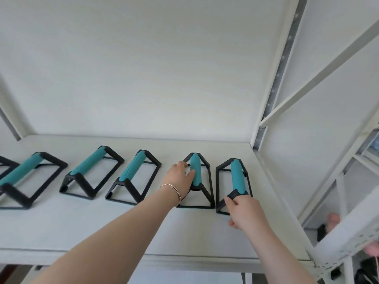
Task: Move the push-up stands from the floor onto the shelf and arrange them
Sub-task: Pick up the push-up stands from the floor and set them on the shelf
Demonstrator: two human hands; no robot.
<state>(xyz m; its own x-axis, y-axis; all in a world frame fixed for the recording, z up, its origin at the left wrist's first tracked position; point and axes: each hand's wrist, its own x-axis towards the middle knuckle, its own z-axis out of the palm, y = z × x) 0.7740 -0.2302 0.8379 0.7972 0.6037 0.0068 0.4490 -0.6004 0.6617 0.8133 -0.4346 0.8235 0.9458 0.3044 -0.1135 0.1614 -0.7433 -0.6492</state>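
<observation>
Several push-up stands with black frames and teal grips stand in a row on the white shelf (82, 226). My left hand (180, 177) rests against the teal grip of the second stand from the right (195, 171), fingers wrapped partly around it. My right hand (244, 210) pinches the near black corner of the rightmost stand (236, 175). Further left stand three more: one in the middle (133, 168), one beside it (90, 162), and one at the far left (18, 173). Another frame is cut off by the left edge.
The shelf's white back wall (143, 68) rises behind the row. A perforated metal upright (272, 93) and diagonal brace (320, 78) bound the right end. Lower shelves at the right hold pink and dark objects (333, 220). The shelf's front edge (184, 261) runs below my arms.
</observation>
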